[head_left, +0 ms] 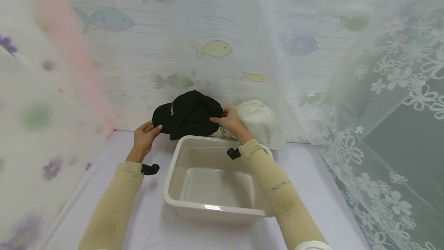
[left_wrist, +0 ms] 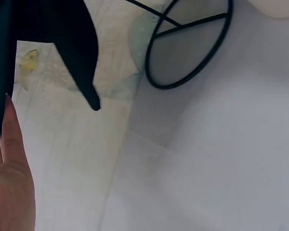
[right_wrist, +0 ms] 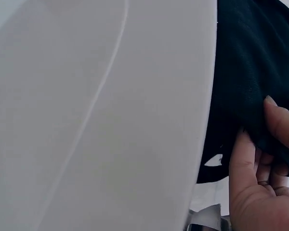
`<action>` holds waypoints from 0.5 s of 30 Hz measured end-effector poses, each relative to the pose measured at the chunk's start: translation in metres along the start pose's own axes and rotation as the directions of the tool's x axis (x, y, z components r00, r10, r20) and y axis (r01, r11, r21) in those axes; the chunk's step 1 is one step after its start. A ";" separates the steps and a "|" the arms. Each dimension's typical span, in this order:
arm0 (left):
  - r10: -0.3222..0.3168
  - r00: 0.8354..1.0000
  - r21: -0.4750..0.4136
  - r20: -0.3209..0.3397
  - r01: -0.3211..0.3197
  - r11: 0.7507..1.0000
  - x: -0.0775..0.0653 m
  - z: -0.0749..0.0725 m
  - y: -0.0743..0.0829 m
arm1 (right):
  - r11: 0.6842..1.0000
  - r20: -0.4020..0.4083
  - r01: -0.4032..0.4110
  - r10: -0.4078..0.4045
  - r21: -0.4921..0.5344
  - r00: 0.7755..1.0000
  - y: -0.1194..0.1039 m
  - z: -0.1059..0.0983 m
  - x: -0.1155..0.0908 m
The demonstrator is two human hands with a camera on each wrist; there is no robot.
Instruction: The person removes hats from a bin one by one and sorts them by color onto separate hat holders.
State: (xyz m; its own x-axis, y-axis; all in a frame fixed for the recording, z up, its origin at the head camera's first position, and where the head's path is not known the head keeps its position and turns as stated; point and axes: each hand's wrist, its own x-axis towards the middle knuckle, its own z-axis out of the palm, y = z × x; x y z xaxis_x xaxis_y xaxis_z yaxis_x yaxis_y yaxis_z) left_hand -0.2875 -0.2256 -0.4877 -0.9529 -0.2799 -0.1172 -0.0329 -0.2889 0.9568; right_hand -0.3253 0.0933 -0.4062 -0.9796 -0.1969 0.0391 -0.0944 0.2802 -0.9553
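Note:
A black baseball cap (head_left: 194, 115) with white lettering on its front is held up behind the basin, brim pointing left. My left hand (head_left: 143, 139) pinches the brim between thumb and fingers. At the cap's other end, my right hand (head_left: 233, 122) grips the back edge; the right wrist view shows the thumb on top of the dark cloth (right_wrist: 255, 62) and the fingers beneath. Just right of that hand stands a white cap (head_left: 258, 120), partly covered by the hand and wrist. In the left wrist view, a black wire stand with a round base (left_wrist: 202, 22) is on the table beneath the cap.
A beige plastic basin (head_left: 215, 217) stands in front of the caps, with my right forearm crossing its right side. Behind the caps hangs a curtain (head_left: 215, 26) printed with fish. Sheer flowered curtains (head_left: 388, 126) close off the right side. A white cloth (head_left: 305, 188) covers the table.

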 end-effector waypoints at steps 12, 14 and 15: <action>-0.071 0.997 0.062 0.005 0.070 0.996 -0.006 -0.001 -0.018 | 0.997 0.028 0.039 -0.037 -0.065 0.999 0.005 0.000 -0.006; -0.073 0.997 0.063 -0.002 0.073 0.995 -0.006 0.000 -0.020 | 0.997 0.024 0.059 -0.058 -0.048 0.998 0.005 0.000 -0.006; -0.071 0.998 0.064 -0.003 0.071 0.995 -0.006 0.000 -0.020 | 0.997 0.023 0.069 -0.068 -0.035 0.997 0.005 0.000 -0.006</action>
State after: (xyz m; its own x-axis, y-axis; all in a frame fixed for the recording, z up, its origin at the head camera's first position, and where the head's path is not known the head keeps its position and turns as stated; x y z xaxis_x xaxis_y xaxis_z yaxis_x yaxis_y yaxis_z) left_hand -0.2811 -0.2175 -0.5065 -0.9473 -0.2613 -0.1851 -0.1191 -0.2492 0.9611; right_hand -0.3195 0.0954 -0.4110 -0.9665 -0.2374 0.0975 -0.1682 0.2989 -0.9394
